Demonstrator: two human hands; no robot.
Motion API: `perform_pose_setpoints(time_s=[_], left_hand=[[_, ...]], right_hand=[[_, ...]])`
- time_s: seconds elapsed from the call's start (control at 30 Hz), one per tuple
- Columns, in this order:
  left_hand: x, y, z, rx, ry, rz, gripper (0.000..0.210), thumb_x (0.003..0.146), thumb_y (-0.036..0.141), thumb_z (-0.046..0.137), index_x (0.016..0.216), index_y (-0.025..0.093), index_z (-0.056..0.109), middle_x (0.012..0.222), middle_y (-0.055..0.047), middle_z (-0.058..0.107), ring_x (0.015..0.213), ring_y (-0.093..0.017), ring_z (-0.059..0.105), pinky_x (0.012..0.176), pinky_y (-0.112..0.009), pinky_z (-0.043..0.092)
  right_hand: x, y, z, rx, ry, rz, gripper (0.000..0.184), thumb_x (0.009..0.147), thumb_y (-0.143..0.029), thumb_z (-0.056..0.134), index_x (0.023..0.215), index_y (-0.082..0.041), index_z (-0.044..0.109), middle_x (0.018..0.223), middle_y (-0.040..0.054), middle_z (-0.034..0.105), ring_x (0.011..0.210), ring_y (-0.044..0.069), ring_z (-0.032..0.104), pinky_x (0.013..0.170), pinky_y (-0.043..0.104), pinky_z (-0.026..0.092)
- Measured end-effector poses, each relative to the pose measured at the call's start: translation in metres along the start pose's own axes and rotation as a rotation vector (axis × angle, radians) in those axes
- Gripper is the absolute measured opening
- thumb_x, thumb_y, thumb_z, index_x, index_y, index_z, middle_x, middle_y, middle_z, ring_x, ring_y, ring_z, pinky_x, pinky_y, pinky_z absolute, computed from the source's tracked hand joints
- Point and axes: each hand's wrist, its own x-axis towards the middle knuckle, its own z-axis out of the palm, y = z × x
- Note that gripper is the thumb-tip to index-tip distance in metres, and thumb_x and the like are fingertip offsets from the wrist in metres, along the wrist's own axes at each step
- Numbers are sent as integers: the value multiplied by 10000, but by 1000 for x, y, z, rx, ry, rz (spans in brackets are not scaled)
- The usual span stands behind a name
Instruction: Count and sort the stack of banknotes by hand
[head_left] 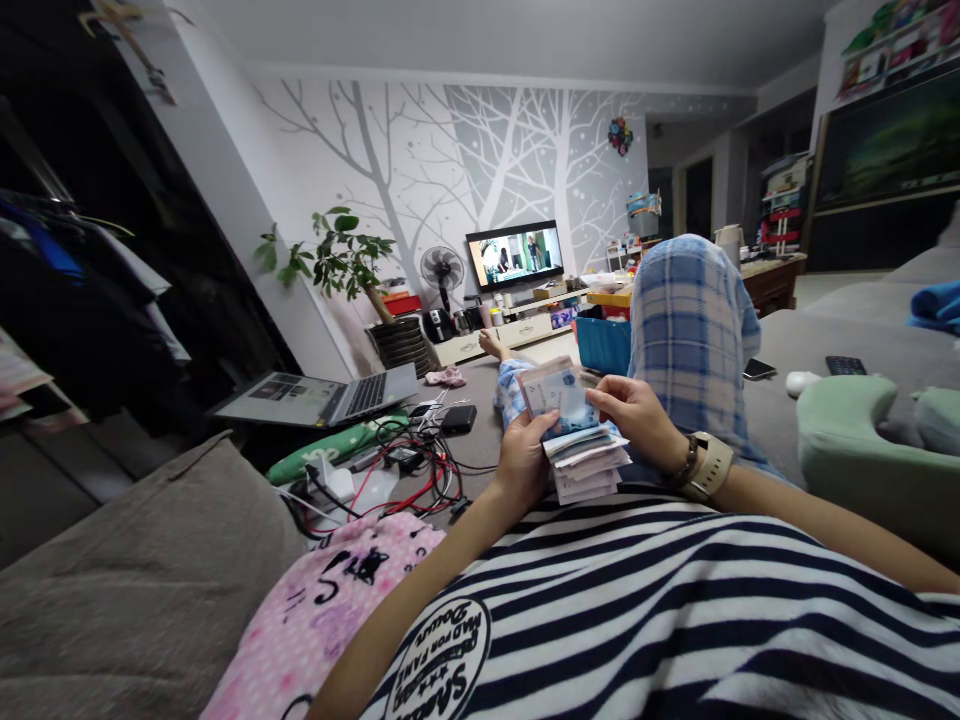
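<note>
My left hand [523, 452] is closed around the left side of a small bundle of printed paper slips [555, 392], its thumb pressed on the front. The front slip is pale with a blue lower part, and a pinkish edge shows behind it. My right hand [634, 412] pinches the right edge of the same slips, fingertips partly hidden. Just below, a fanned stack of white folded papers [589, 468] hangs down against my striped shirt; how it is held is hidden. The print is too small to read.
Left of me lie an open laptop [322, 398], tangled cables [427, 470], a black box-shaped device [459, 419] and a pink blanket [337, 590]. My raised knee [686, 330] stands ahead. On the right are a phone [759, 370], a remote [845, 366] and a green neck pillow [847, 440].
</note>
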Motion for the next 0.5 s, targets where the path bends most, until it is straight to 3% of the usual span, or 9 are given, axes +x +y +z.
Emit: perform_pose_setpoints(time_s=[0.27,0.5], left_hand=[[6,-2,4,-104,55,-17,156,680,277,747,765,179,660,762,-78,728,901,-278,721,762,-350,580],[0,2,6,-44,61,8,138,726,301,739,760,179,684,795,-103,741,937,-309,716,785,-401,594]], right_hand=[[-4,-7,0,-14,-1,-92,536,804,-676,663,594,-199,539,532,-22,509,527,113,405,527,273,315],[-7,-11,2,-2,-23,-116,551,805,-701,658,611,-202,526,563,-39,427,544,107,337,509,271,284]])
